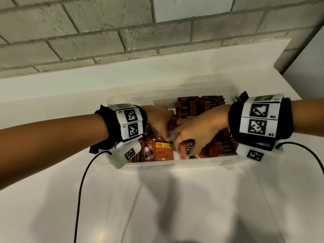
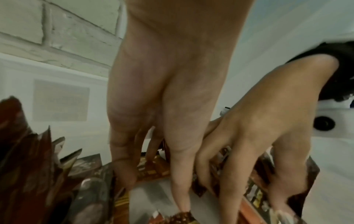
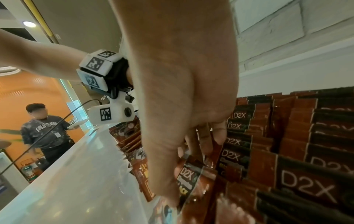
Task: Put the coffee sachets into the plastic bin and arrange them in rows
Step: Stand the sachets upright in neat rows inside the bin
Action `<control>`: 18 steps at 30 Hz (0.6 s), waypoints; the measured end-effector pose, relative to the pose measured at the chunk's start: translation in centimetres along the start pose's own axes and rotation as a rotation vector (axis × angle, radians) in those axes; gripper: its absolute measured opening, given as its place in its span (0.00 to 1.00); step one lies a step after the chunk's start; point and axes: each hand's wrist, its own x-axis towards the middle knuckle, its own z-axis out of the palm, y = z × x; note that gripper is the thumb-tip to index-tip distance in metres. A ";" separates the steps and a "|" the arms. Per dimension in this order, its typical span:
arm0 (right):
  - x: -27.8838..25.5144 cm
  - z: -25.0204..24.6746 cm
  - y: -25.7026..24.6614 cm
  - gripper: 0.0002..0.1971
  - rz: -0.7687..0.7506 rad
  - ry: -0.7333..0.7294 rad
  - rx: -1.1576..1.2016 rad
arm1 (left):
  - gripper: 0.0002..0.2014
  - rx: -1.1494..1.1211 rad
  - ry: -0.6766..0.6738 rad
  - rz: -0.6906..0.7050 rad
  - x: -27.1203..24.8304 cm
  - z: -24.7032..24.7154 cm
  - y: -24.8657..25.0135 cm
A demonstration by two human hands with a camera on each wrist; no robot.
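A clear plastic bin [image 1: 175, 163] stands on a white counter, and both hands are inside it. Upright rows of brown D2X coffee sachets [image 1: 201, 104] [image 3: 306, 136] fill its right and far side. Loose sachets [image 1: 157, 151] [image 2: 38, 174] lean at the front left. My right hand [image 1: 185, 142] [image 3: 191, 166] grips a D2X sachet [image 1: 188, 149] [image 3: 191, 181], thumb on its front and fingers curled behind. My left hand [image 1: 166, 135] [image 2: 153, 186] points down with fairly straight fingers. Its thumb presses on the leaning sachets and its index fingertip touches near the bin floor.
A grey brick wall [image 1: 122, 32] rises just behind the counter [image 1: 192, 199]. Black cables [image 1: 82, 181] hang from both wrist units over the counter's near part. In the right wrist view a person [image 3: 46, 136] stands far off by an orange wall.
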 end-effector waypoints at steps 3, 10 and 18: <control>0.1 0.2 0.1 0.20 0.005 -0.027 -0.028 | 0.29 0.013 0.025 0.010 0.5 -0.1 0.0; -0.2 -0.1 0.4 0.26 0.022 0.006 -0.031 | 0.11 -0.052 0.125 0.019 -0.9 -1.2 -1.3; -4.2 -3.3 4.3 0.22 0.287 0.558 0.533 | 0.06 -0.642 0.338 0.039 -5.1 -3.3 -4.6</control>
